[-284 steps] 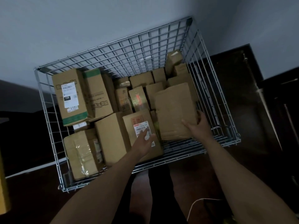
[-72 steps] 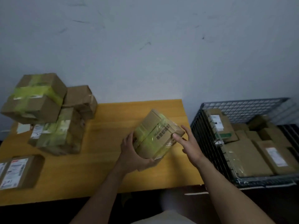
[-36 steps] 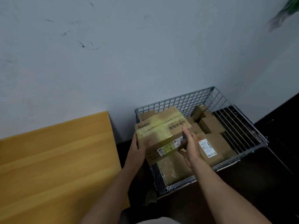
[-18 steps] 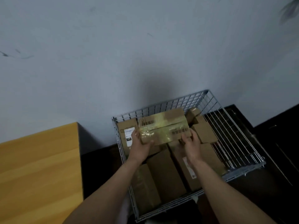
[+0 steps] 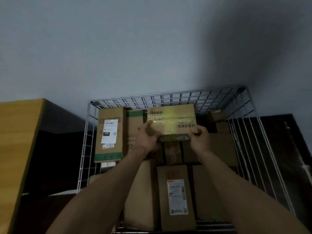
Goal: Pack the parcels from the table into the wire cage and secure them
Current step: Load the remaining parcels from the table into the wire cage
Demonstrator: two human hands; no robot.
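A brown cardboard parcel with yellowish tape (image 5: 171, 119) is held over the far middle of the wire cage (image 5: 168, 96). My left hand (image 5: 146, 138) grips its near left corner and my right hand (image 5: 199, 140) grips its near right corner. Beneath and around it the cage holds several packed brown parcels, among them a tall box with a white label (image 5: 109, 134) at the far left and a labelled box (image 5: 176, 196) at the near middle. Whether the held parcel rests on those below is hidden by my hands.
The yellow wooden table (image 5: 18, 146) stands to the left of the cage with a dark gap between them. A pale wall rises behind the cage. Dark floor and dark furniture (image 5: 287, 132) lie to the right.
I carried the taped parcel from the table to the cage. Over the last half second both hands pushed it farther toward the cage's back wall and lower.
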